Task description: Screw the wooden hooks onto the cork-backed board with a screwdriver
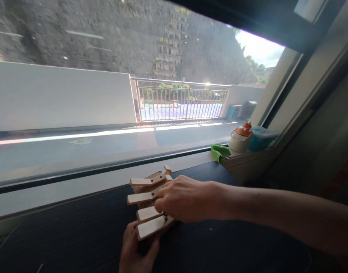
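On the dark table lies a wooden piece made of several pale, flat slats, with small dark screw heads along them. Paler, rougher wood shows between the slats. My left hand grips its near end from below, the thumb on one side and the fingers on the other. Above the slats, my right hand is closed, its fingertips curled down close to a screw. Whatever lies between those fingertips is hidden, and the hand covers the right part of the piece.
The dark table meets a white window sill. A green cloth lies at the table's far corner. Beside it stand a white bottle with an orange lid and a teal container. Outside the window runs a metal railing.
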The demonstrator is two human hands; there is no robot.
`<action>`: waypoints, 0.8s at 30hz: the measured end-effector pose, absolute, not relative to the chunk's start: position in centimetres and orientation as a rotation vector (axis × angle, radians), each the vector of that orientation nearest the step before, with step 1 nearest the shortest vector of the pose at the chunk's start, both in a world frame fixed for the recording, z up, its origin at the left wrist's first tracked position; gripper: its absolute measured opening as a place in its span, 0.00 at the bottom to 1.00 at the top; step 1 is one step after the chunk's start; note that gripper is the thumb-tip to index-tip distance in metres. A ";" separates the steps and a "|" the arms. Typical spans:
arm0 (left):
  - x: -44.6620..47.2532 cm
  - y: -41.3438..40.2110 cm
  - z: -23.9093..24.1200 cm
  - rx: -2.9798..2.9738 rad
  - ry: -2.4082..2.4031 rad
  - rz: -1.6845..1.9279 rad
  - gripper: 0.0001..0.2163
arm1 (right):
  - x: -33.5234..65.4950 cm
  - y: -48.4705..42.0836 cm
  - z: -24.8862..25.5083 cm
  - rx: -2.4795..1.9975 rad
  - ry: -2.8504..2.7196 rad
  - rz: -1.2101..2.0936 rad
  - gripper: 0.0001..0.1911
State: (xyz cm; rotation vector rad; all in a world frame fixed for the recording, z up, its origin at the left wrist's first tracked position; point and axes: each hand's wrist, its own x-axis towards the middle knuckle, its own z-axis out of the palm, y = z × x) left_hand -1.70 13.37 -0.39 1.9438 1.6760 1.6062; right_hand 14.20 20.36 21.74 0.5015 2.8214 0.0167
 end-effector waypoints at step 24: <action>-1.8 13.3 -0.8 1.987 1.681 1.607 0.10 | 14.7 20.5 21.4 0.578 2.875 -0.009 0.09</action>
